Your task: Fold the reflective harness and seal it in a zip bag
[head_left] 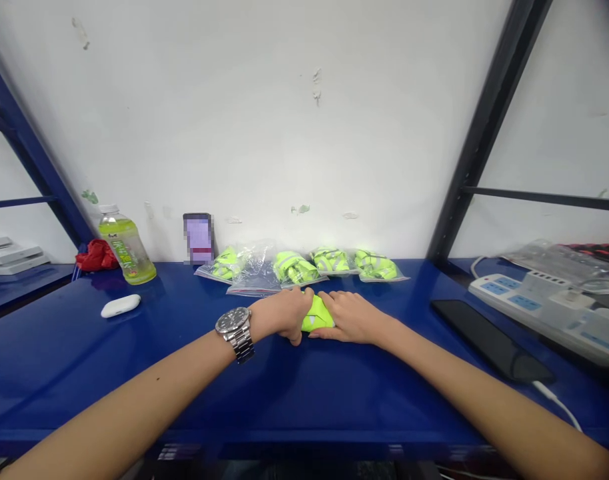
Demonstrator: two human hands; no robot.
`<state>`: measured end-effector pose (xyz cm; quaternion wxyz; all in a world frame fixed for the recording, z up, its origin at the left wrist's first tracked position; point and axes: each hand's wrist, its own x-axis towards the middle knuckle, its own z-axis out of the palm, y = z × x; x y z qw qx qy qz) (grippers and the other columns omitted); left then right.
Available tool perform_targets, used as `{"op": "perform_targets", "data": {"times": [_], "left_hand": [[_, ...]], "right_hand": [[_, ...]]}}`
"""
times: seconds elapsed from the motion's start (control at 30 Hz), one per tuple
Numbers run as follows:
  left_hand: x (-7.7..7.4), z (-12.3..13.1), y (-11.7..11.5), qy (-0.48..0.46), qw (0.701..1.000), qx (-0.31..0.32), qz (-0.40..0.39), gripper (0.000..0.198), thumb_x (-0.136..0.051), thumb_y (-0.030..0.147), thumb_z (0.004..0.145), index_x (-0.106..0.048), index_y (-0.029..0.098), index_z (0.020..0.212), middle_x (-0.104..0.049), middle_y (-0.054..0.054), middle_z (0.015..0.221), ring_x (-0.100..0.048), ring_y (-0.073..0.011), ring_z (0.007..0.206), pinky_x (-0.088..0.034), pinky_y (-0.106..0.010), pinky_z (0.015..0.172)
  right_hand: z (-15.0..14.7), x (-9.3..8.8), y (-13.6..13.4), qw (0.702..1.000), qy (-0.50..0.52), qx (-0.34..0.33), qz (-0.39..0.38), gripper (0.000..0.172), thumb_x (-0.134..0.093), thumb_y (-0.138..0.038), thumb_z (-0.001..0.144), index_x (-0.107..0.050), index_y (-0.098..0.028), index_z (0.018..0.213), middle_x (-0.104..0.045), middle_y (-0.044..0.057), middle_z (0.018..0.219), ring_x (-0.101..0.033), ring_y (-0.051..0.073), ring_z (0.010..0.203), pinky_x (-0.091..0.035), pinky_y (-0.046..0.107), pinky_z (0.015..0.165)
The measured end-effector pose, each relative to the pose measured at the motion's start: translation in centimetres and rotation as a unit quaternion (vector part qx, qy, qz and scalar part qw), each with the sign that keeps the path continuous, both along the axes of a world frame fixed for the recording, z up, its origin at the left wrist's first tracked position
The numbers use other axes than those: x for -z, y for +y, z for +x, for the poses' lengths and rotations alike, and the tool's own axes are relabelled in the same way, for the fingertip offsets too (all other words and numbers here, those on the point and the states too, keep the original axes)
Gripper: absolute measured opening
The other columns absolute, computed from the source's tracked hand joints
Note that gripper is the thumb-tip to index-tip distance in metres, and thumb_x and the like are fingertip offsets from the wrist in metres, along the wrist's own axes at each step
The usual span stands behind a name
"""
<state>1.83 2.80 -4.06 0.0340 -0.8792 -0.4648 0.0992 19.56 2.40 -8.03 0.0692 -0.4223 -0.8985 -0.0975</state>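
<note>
**Forearms [134, 400], bare, paired, with bundle of neon yellow-green hi-vis fabric [317, 315] on blue steel worktop [84, 353]**

Nearest, from 6 o'clock: both forearms, reaching across the worktop. Steel-link wristwatch [233, 332] on the left wrist. At 12 o'clock, left hand [284, 315] and right hand [352, 317] press together from either side, palms down and fingers curled over the bundle; no distinct pinch can be made out. Bundle lies on the worktop between them, largely covered, its folds apparently held closed by that inward pressure.

Farther out at 12 o'clock: clear zip bags [294, 268] of similar folded neon fabric, set side by side in a row against the white wall [264, 120], apparently kept together as a batch. At 11 o'clock: white earbud case [120, 305], green-liquid plastic bottle [126, 245], red cloth [96, 256] and upright phone [198, 239], its screen pixelated, propped against the wall. At 2 o'clock: black phone [489, 339] lying flat, white cable [559, 405] at its end, and white power strip [539, 307] beyond.
</note>
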Motion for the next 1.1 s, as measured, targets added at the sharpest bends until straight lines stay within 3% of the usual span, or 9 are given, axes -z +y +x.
{"op": "perform_targets", "data": {"times": [0.2, 0.33, 0.43, 0.5, 0.6, 0.7, 0.87, 0.97, 1.1], "left_hand": [[0.6, -1.2, -0.7, -0.060, 0.994, 0.045, 0.080, 0.057, -0.069, 0.029, 0.064, -0.048, 0.013, 0.115, -0.062, -0.015, 0.092, -0.064, -0.0319, 0.078, -0.049, -0.037, 0.063], [1.7, -2.2, -1.1, -0.198, 0.974, 0.044, 0.100, 0.066, -0.066, 0.034, 0.069, -0.042, 0.014, 0.127, -0.064, -0.014, 0.095, -0.063, -0.0312, 0.079, -0.047, -0.037, 0.064], [2.1, -2.5, -1.2, -0.322, 0.941, 0.048, 0.094, 0.065, -0.067, 0.032, 0.065, -0.044, 0.016, 0.124, -0.065, -0.010, 0.097, -0.063, -0.0271, 0.081, -0.047, -0.035, 0.067], [2.0, -2.5, -1.1, -0.383, 0.918, 0.041, 0.092, 0.061, -0.067, 0.027, 0.062, -0.048, 0.019, 0.119, -0.066, -0.005, 0.093, -0.062, -0.0230, 0.077, -0.047, -0.032, 0.067], [1.8, -1.9, -1.3, -0.456, 0.886, 0.007, 0.081, 0.064, -0.069, 0.022, 0.056, -0.051, 0.020, 0.117, -0.064, 0.000, 0.086, -0.060, -0.0192, 0.072, -0.046, -0.029, 0.065], [1.8, -0.7, -1.8, -0.530, 0.845, -0.029, 0.067, 0.068, -0.071, 0.021, 0.053, -0.050, 0.020, 0.118, -0.063, 0.002, 0.085, -0.058, -0.0169, 0.071, -0.045, -0.027, 0.064], [1.6, 1.2, -2.5, -0.602, 0.797, -0.032, 0.026, 0.066, -0.070, 0.018, 0.053, -0.049, 0.017, 0.116, -0.058, 0.003, 0.081, -0.052, -0.0131, 0.066, -0.043, -0.024, 0.060], [1.3, 1.6, -2.5, -0.630, 0.776, -0.024, -0.014, 0.069, -0.068, 0.014, 0.052, -0.047, 0.017, 0.117, -0.057, 0.002, 0.085, -0.050, -0.0122, 0.067, -0.043, -0.023, 0.059], [1.3, 1.6, -2.6, -0.663, 0.745, -0.007, -0.067, 0.070, -0.065, 0.010, 0.051, -0.045, 0.017, 0.117, -0.055, 0.001, 0.089, -0.049, -0.0117, 0.070, -0.042, -0.022, 0.059]], "right_hand": [[-0.5, -0.2, 0.1, 0.999, -0.024, 0.007, 0.027, 0.086, -0.030, -0.078, 0.080, -0.050, -0.004, 0.119, -0.065, 0.019, 0.089, -0.066, 0.030, 0.076, -0.043, 0.032, 0.063], [0.0, 0.2, 0.5, 0.998, 0.016, -0.004, 0.060, 0.088, -0.037, -0.078, 0.078, -0.048, -0.003, 0.123, -0.064, 0.019, 0.091, -0.066, 0.031, 0.075, -0.046, 0.035, 0.063], [0.3, 0.6, 0.9, 0.988, 0.131, -0.048, 0.070, 0.082, -0.047, -0.073, 0.078, -0.047, -0.005, 0.124, -0.064, 0.019, 0.096, -0.065, 0.031, 0.081, -0.049, 0.038, 0.067], [0.1, 0.6, 0.8, 0.962, 0.246, -0.084, 0.083, 0.074, -0.055, -0.066, 0.077, -0.049, -0.008, 0.122, -0.064, 0.019, 0.102, -0.064, 0.030, 0.089, -0.050, 0.040, 0.075], [-0.7, 0.0, 0.2, 0.897, 0.421, -0.090, 0.100, 0.053, -0.064, -0.050, 0.076, -0.054, -0.013, 0.114, -0.065, 0.015, 0.107, -0.062, 0.027, 0.096, -0.047, 0.038, 0.085], [-1.5, -1.0, -0.5, 0.823, 0.558, -0.080, 0.066, 0.041, -0.067, -0.042, 0.072, -0.058, -0.018, 0.105, -0.065, 0.007, 0.099, -0.061, 0.023, 0.085, -0.047, 0.036, 0.077], [-2.1, -1.4, -0.9, 0.699, 0.706, -0.113, 0.022, 0.034, -0.070, -0.036, 0.063, -0.061, -0.020, 0.092, -0.057, 0.001, 0.086, -0.051, 0.018, 0.074, -0.041, 0.031, 0.067], [-2.3, -1.3, -1.2, 0.668, 0.737, -0.103, 0.029, 0.036, -0.069, -0.032, 0.062, -0.061, -0.021, 0.095, -0.055, 0.001, 0.090, -0.049, 0.018, 0.076, -0.040, 0.031, 0.068], [-2.6, -1.1, -1.6, 0.661, 0.744, -0.077, 0.057, 0.047, -0.069, -0.032, 0.061, -0.058, -0.022, 0.105, -0.055, 0.003, 0.101, -0.051, 0.023, 0.090, -0.041, 0.035, 0.081]]}}
